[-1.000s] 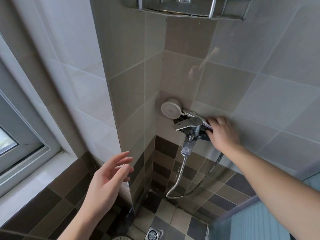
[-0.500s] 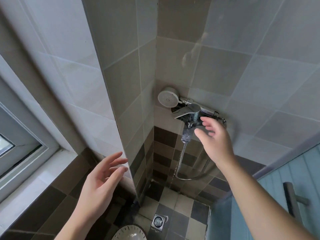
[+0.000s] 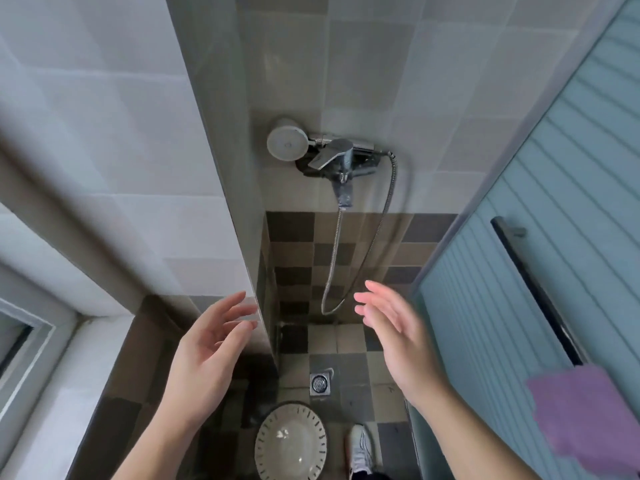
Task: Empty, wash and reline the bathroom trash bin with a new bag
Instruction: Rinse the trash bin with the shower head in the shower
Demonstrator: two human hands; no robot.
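Bin (image 3: 291, 441): round, cream, slotted wall, stood on the checkered floor tiles between both forearms, beside a white shoe (image 3: 360, 448).
Left hand (image 3: 207, 348): fingers loosely spread, palm inward, held nothing.
Right hand (image 3: 398, 330): fingers spread, empty.
Tap (image 3: 337, 159): chrome, wall-mounted, ribbed metal hose (image 3: 332, 258) hung looped.
Drain (image 3: 319, 383): square steel grate.

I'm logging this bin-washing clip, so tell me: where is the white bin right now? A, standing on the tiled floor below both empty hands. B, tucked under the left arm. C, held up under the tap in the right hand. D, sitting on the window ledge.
A: the bin stands on the floor near the drain, while the left hand and right hand hover open above it, holding nothing.
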